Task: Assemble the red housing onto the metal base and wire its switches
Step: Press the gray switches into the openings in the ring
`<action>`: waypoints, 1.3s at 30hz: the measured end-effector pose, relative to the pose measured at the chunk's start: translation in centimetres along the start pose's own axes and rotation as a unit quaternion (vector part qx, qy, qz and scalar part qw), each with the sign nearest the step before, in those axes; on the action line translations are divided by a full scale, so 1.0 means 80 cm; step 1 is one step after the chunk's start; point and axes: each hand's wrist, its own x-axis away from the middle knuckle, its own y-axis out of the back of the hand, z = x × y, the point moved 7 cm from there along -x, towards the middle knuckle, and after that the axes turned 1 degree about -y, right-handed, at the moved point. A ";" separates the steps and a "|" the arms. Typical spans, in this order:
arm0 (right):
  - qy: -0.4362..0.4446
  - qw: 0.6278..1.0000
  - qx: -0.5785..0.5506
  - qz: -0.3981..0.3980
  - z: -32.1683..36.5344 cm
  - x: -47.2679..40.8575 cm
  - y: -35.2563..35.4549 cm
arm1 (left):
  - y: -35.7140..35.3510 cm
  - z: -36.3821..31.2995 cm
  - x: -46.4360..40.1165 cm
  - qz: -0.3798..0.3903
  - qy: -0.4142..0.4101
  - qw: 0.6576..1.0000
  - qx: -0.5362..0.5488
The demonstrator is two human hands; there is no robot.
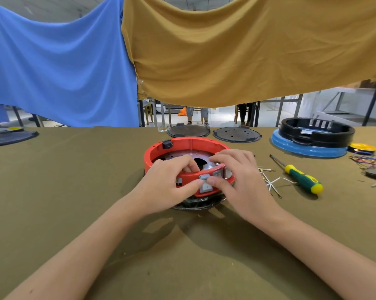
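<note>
The red ring housing [182, 144] sits on the metal base [178, 155] in the middle of the table, over a dark part at its near edge. A grey rocker switch [205, 185] sits in the housing's front wall. My left hand [172, 180] grips the front wall, fingers curled inside and thumb at the switch. My right hand [237, 176] grips the wall beside it, thumb on the same switch, fingers reaching over the rim. A black socket [167, 144] sits in the far wall.
White wires with ring terminals [271, 182] and a green-yellow screwdriver [299, 178] lie to the right. Two dark round plates [237, 134] sit behind. A black ring on a blue base [312, 139] stands at back right, with coloured wires [373, 163] beyond. Cloths hang overhead.
</note>
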 end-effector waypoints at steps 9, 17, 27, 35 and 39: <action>-0.015 0.998 -0.021 0.059 -0.009 -0.010 -0.009 | -0.001 0.004 0.000 0.007 0.003 1.000 0.028; -0.005 0.995 -0.028 0.097 -0.007 -0.006 -0.007 | -0.001 0.004 -0.001 0.000 0.004 0.999 0.040; 0.005 0.992 -0.023 0.126 -0.009 -0.007 -0.007 | -0.004 0.004 0.000 0.004 0.034 0.999 0.030; -0.016 0.996 0.011 0.088 -0.005 -0.010 -0.007 | -0.007 0.006 -0.002 0.002 0.060 0.997 0.040; -0.011 0.996 0.004 0.089 -0.004 -0.007 -0.007 | -0.006 0.005 0.000 -0.001 0.060 0.997 0.038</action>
